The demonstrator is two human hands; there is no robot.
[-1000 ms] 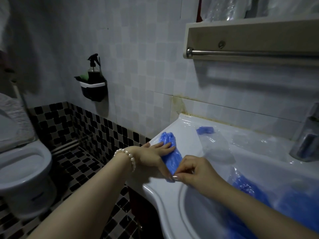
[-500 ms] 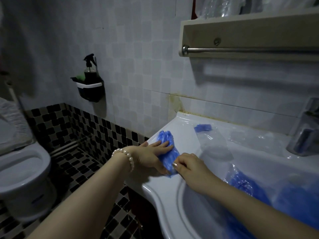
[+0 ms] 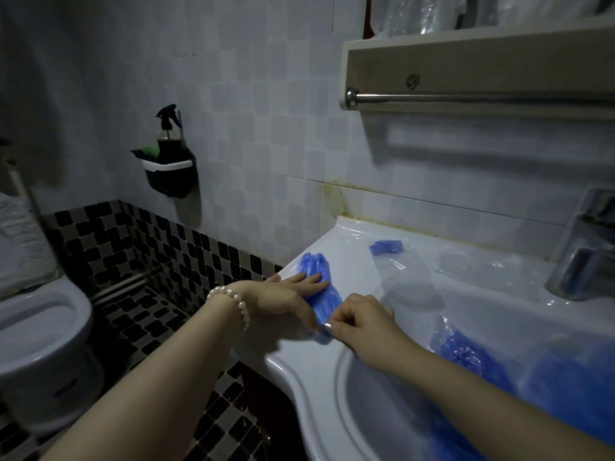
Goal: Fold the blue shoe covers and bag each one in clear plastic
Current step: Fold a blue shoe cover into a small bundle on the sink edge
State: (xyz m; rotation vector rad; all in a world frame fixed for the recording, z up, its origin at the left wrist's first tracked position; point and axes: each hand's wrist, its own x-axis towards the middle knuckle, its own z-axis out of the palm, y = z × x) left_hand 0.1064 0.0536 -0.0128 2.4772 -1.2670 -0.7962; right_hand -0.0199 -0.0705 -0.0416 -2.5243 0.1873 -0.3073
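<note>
The left hand (image 3: 283, 296), a pearl bracelet (image 3: 233, 302) at its wrist, lies flat with straight fingers pressing the blue shoe cover (image 3: 321, 289) onto the sink (image 3: 299, 367) rim; the right hand (image 3: 361, 322) has curled fingers pinching the cover's near end; the cover is thin, crinkled, glossy plastic, stretched long on smooth white ceramic; a clear plastic bag (image 3: 404, 277) holding a folded blue cover (image 3: 386, 246) lies just beyond; more blue covers (image 3: 466, 356) fill the basin.

Bare forearms, no sleeves; white pearl-bead bracelet (image 3: 233, 302) round the left wrist.
</note>
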